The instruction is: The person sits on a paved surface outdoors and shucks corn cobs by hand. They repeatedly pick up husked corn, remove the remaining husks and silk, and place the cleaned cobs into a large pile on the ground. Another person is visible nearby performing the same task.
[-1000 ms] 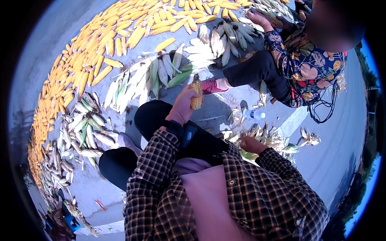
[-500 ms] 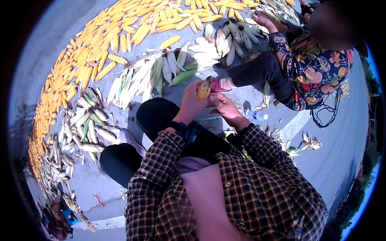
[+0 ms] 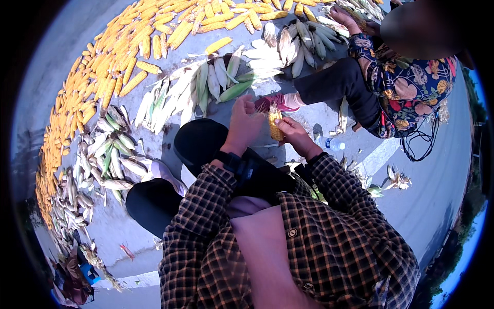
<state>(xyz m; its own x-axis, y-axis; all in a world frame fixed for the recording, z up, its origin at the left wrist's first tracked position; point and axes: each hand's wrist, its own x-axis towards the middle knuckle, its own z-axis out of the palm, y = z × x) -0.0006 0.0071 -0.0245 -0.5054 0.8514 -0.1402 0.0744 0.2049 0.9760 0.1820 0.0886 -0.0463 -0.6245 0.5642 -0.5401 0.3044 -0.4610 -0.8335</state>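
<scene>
A: Largest entry?
B: Pavement [image 3: 126, 226], grey, beneath and around the held cob [image 3: 276, 130]. Next, a spread of bare yellow cobs [image 3: 118, 62], broad and curved, well apart from the held cob, beyond it and to its left.

A: People?
B: One co-worker [image 3: 406, 90], floral top, dark trousers, right of the held cob, one leg stretched toward it.

A: Heaps?
B: Three of ears in husk. One pale heap [image 3: 193, 90] beyond the held cob to the left, with a green-husked ear [image 3: 235, 91] at its near edge; another heap [image 3: 298, 46] straight beyond; a third, more withered heap [image 3: 110, 152], well to the left.

A: Lesser pieces, and obstructions?
B: A black cable [image 3: 421, 139], looped, well right of the held cob. A red shoe [image 3: 288, 101], the co-worker's, showing just past the held cob's far end (the closest thing to an obstruction).

A: Hands?
B: Right hand [image 3: 298, 138]: closed on the held cob, gripping its right side. Left hand [image 3: 243, 126]: fingers curled, just left of it; whether they pinch any silk cannot be told. The held cob thus sits between the two, yellow, brown silk at the far end.

A: Containers?
B: One clear bottle [image 3: 332, 143], blue-tinted, right of the held cob, past the right hand. Contents not discernible.
</scene>
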